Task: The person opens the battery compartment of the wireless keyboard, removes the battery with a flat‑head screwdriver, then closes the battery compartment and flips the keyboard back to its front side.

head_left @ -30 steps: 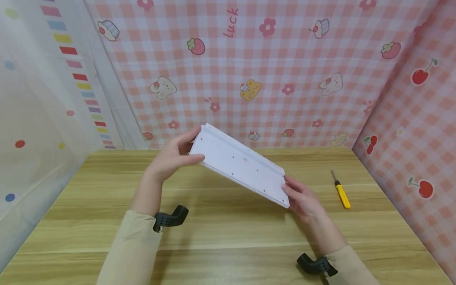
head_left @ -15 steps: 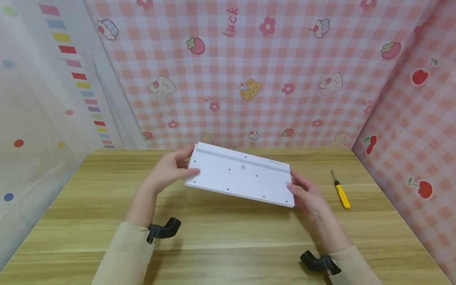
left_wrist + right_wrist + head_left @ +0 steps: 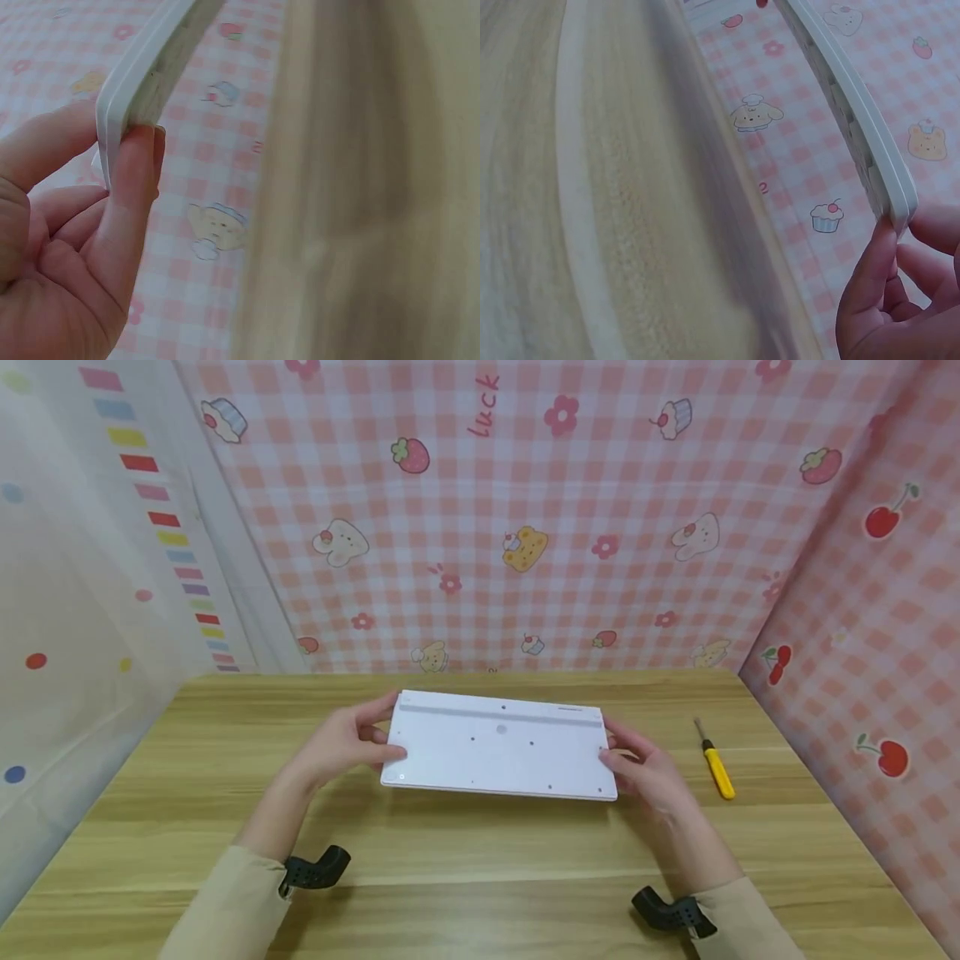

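A white keyboard (image 3: 498, 760) is held up over the table with its underside towards me, small dark screw holes and a raised strip along its far edge showing. My left hand (image 3: 341, 747) pinches its left end, thumb on the underside. At the other end, my right hand (image 3: 648, 777) grips it the same way. The left wrist view has the keyboard's edge (image 3: 127, 82) between thumb and fingers. In the right wrist view a row of keys (image 3: 847, 120) shows along the side facing the table.
A screwdriver (image 3: 718, 768) with a yellow handle lies on the wooden table (image 3: 480, 893), right of my right hand. Pink checked cloth (image 3: 465, 510) hangs behind and at the right. A white dotted curtain (image 3: 82, 635) borders the left side.
The keyboard's left end has come down, so it now sits nearly level rather than slanting. My left hand moved down and left with it; the right hand shifted slightly.
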A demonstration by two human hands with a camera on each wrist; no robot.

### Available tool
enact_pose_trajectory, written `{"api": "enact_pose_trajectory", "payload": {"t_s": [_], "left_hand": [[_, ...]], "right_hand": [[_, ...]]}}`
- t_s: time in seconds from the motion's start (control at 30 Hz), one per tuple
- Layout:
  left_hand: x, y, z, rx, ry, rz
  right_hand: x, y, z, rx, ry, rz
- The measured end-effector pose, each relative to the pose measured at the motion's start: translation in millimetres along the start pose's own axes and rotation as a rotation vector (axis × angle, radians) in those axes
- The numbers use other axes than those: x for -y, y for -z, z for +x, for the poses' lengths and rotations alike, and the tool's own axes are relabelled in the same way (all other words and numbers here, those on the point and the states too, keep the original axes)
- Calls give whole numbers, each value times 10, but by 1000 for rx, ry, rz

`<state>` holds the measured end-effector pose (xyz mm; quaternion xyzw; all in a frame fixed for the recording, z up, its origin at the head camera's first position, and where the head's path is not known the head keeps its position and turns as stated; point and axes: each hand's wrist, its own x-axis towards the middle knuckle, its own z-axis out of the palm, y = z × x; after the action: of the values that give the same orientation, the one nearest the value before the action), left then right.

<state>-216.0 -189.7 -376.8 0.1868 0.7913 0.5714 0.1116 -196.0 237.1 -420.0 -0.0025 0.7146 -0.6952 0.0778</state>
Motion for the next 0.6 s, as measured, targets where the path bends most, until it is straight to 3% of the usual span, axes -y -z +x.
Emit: {"api": "enact_pose_trajectory", "payload": {"t_s": [0.3, 0.6], "left_hand": [[188, -88, -121, -24, 54, 51], [313, -109, -248, 3, 101, 78]], "right_hand": [[-37, 60, -9, 107, 20, -165], [-118, 84, 22, 211, 52, -208]]}}
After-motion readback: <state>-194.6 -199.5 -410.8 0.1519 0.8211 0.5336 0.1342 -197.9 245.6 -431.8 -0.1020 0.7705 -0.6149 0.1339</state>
